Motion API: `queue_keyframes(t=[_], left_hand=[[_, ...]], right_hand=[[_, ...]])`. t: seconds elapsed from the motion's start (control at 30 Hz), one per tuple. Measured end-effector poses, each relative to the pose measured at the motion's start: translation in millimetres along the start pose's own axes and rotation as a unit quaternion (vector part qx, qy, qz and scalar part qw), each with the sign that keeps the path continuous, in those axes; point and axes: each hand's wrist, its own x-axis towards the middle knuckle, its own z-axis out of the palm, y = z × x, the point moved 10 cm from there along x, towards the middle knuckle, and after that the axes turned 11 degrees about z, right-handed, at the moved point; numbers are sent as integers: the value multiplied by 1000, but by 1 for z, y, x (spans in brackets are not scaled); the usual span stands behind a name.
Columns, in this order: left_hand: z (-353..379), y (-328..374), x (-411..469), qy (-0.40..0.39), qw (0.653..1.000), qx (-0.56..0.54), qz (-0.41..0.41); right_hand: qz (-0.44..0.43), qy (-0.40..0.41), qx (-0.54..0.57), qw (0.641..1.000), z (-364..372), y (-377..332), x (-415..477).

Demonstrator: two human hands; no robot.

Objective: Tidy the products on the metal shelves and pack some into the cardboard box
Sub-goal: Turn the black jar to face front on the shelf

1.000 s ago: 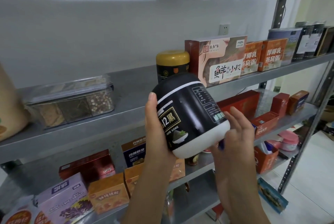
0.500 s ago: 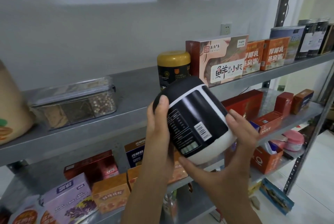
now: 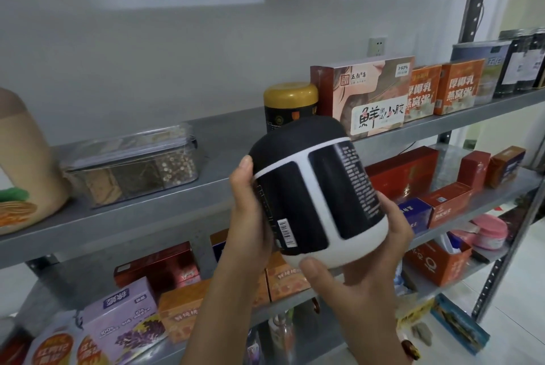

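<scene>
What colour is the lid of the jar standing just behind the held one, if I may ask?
Golden yellow lid, head view.

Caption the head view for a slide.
Left hand and right hand hold a tilted black-and-white jar in front of a stocked metal shelf.

Black-and-white jar (image 3: 318, 190) tilted between both hands (image 3: 306, 232)

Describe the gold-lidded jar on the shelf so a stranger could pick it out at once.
Find the grey metal shelf crossing the middle of the view. Near its centre, just left of the big red and beige carton, stands a round black jar with a domed gold lid, behind the held-up black and white tub. Nothing else on that shelf has a gold lid.
</scene>
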Motion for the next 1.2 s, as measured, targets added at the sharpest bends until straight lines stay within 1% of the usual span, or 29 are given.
queue_keyframes(t=[0.03, 0.07, 0.1, 0.13, 0.2, 0.27, 0.3, 0.33, 0.37, 0.4, 0.43, 0.47, 0.5, 0.53, 0.57, 0.63, 0.67, 0.73, 0.8, 0.87, 0.9, 0.97, 1.07, 1.13, 1.2], left_hand=[[-1, 3, 1, -8, 1000, 13, 6], [-2, 6, 3, -11, 999, 30, 13], [-3, 8, 3, -11, 999, 44, 19], [-3, 8, 2, -8, 999, 43, 18], [-4, 7, 1, 8, 1000, 7, 6], [-5, 6, 1, 28, 999, -29, -2], [-5, 5, 1, 40, 999, -38, -2], [-6, 4, 1, 50, 998, -45, 2], [-7, 3, 2, 58, 997, -55, 7], [-6, 3, 3, 61, 996, -70, 11], [-6, 1, 3, 65, 994, -83, 12], [-7, 0, 3, 68, 993, -91, 12], [-8, -2, 4, 67, 993, -96, 8], [-8, -4, 4, 59, 994, -91, 2], [-7, -6, 4, 45, 996, -80, -9], [-4, -8, 7, 6, 998, -60, -28], [-4, -7, 9, -8, 999, -48, -24], [-10, 6, 17, -19, 1000, 12, 20], [-9, 23, 24, -47, 991, 97, 75], [-2, 31, 28, -85, 978, 164, 94], [0, 34, 31, -97, 974, 180, 101], [3, 45, 34, -101, 967, 181, 145], [-1, 52, 39, -69, 970, 152, 179], [-8, 50, 41, -54, 973, 139, 177], [-10, 49, 41, -72, 974, 144, 158]], right_hand=[[-47, 36, -66, 996, -4, -6, -4], [-90, 69, -142, 983, -13, -5, 0], [-124, 84, -199, 969, -17, -5, 1], [-137, 82, -230, 960, -18, -2, 8], [-130, 79, -240, 959, -18, 3, 20], [-168, 77, -225, 957, -13, -3, 13], [-173, 55, -208, 961, -8, -5, 8], [-139, 23, -170, 975, -3, -5, 9], [-76, -10, -109, 991, 3, -1, 9], [-3, -38, -33, 999, 3, 13, 13], [70, -64, 36, 995, 8, 23, 11], [135, -78, 92, 983, 12, 36, 13], [179, -88, 132, 971, 15, 46, 12], [205, -89, 154, 963, 16, 54, 10], [211, -85, 160, 961, 15, 58, 10], [203, -59, 163, 964, 11, 58, 9], [199, -41, 164, 965, 9, 57, 8], [188, -8, 141, 972, 4, 53, 7], [153, 13, 90, 984, -2, 45, 8], [109, 13, 55, 992, -4, 36, 10], [90, 11, 44, 995, -4, 34, 11], [52, 14, 14, 998, -3, 27, 13], [13, 23, -10, 1000, 0, 21, 13], [7, 19, 2, 1000, 3, 21, 12], [-5, 17, 2, 1000, 5, 21, 10]])
